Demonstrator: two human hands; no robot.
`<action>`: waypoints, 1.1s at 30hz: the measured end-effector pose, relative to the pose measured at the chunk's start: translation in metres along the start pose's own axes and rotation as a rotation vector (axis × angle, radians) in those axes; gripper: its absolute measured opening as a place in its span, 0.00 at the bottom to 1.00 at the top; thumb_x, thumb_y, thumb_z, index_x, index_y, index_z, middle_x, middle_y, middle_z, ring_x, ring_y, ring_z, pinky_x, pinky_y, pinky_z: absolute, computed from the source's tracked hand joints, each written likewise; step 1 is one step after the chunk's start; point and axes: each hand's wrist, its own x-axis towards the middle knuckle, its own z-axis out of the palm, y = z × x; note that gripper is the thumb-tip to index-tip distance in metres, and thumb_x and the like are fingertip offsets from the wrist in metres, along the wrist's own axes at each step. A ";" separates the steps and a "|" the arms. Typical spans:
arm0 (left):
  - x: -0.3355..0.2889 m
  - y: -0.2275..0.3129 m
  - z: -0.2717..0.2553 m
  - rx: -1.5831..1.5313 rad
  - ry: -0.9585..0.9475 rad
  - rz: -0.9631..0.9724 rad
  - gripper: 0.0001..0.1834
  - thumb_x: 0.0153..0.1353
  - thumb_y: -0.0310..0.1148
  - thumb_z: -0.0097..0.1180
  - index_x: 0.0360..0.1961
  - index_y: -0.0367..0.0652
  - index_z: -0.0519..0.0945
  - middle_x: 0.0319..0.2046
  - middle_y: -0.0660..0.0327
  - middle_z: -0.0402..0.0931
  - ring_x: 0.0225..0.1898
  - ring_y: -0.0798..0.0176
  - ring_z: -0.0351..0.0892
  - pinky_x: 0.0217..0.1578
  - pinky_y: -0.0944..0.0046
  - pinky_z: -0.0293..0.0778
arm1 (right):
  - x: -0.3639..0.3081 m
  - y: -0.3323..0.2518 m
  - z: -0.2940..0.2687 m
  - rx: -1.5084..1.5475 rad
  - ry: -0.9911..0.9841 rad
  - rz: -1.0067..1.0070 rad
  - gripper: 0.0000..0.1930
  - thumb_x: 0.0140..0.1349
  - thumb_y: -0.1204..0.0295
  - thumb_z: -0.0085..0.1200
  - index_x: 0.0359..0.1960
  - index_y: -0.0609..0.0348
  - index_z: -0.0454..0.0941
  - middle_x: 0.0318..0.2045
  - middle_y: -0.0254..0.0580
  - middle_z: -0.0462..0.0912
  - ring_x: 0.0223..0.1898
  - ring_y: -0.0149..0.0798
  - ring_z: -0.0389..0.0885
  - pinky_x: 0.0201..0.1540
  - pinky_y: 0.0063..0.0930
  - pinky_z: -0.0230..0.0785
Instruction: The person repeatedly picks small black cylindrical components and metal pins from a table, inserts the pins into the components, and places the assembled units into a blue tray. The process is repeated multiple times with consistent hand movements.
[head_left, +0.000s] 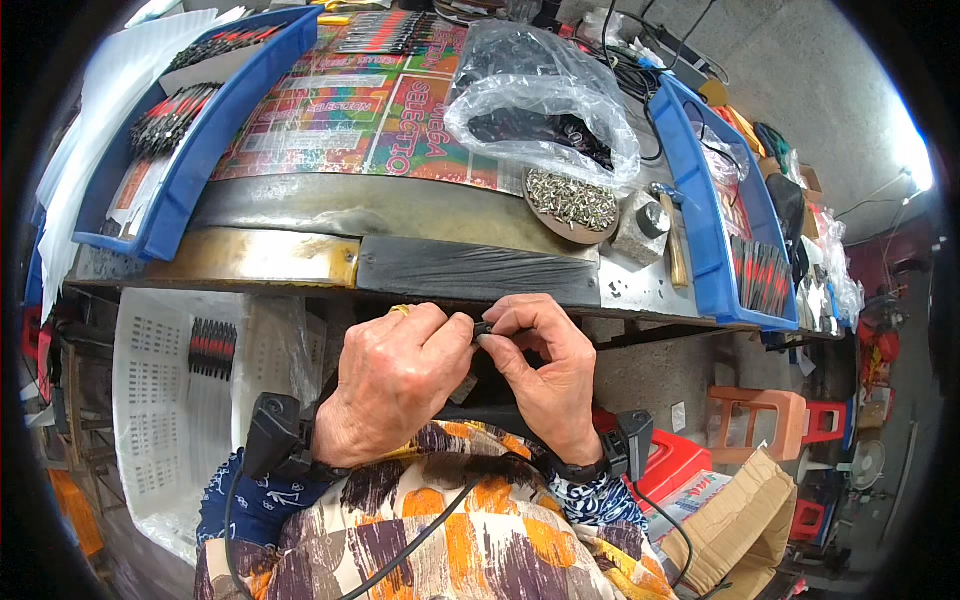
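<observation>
Long and worn, a counter (300, 207) is running across the view just ahead of the person. Nearest, a patterned garment (450, 530) is covering the person's body, and both bare hands are meeting above it, near the counter's front edge. The left hand (392, 372) is curling inward, its thumb and forefinger pressing together at one end of a small dark piece (483, 329); the right hand (540, 365) is pinching the other end between thumb and forefinger, its remaining fingers bending loosely. Skin is hiding much of the piece, so its exact shape isn't showing. Judging by the grip, the step in hand is a close two-handed working of this piece, perhaps a fitting, and the next move seems to be calling for steady alignment and even pressure. To the left, below the counter, a white basket (163, 400) is holding a row of dark-and-red articles (213, 347). On the counter, a round dish (548, 228) is carrying heaped metal bits (572, 198), while a metal block (638, 240) is sitting just beside it. Beyond the dish, a clear plastic bag (535, 60) is gaping toward the person. Farthest, a row of similar articles (385, 33) is lying on a printed sheet (335, 125).
</observation>
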 end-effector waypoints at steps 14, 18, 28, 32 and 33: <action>0.000 0.003 -0.005 -0.085 -0.049 -0.071 0.12 0.45 0.23 0.66 0.33 0.38 0.81 0.22 0.58 0.75 0.23 0.54 0.77 0.24 0.59 0.73 | 0.001 -0.004 -0.007 0.437 -0.114 0.422 0.11 0.67 0.74 0.57 0.46 0.69 0.79 0.27 0.33 0.81 0.26 0.21 0.77 0.28 0.12 0.69; -0.002 0.003 -0.001 -0.081 -0.031 -0.043 0.12 0.44 0.23 0.66 0.33 0.38 0.81 0.22 0.57 0.75 0.23 0.54 0.77 0.24 0.59 0.73 | 0.001 -0.002 -0.004 0.469 -0.099 0.474 0.07 0.67 0.74 0.58 0.40 0.66 0.79 0.25 0.30 0.80 0.23 0.18 0.72 0.25 0.13 0.65; -0.003 0.002 0.003 -0.078 -0.008 -0.025 0.13 0.44 0.22 0.66 0.34 0.37 0.81 0.23 0.57 0.76 0.23 0.54 0.78 0.24 0.59 0.74 | -0.008 0.013 0.007 0.532 0.022 0.331 0.08 0.66 0.73 0.59 0.41 0.66 0.80 0.25 0.34 0.82 0.23 0.23 0.78 0.23 0.13 0.66; -0.001 0.000 0.002 -0.106 -0.021 -0.031 0.12 0.44 0.21 0.65 0.34 0.37 0.82 0.23 0.57 0.77 0.23 0.54 0.78 0.24 0.59 0.74 | -0.004 0.012 -0.002 0.659 -0.057 0.402 0.09 0.69 0.71 0.57 0.43 0.66 0.80 0.25 0.32 0.80 0.23 0.20 0.75 0.24 0.12 0.66; -0.001 -0.001 0.001 -0.108 -0.027 -0.031 0.12 0.44 0.21 0.65 0.34 0.36 0.82 0.23 0.57 0.77 0.23 0.54 0.78 0.24 0.59 0.74 | -0.003 0.010 -0.002 0.645 -0.064 0.409 0.10 0.69 0.70 0.56 0.43 0.66 0.79 0.24 0.32 0.80 0.23 0.20 0.74 0.24 0.12 0.66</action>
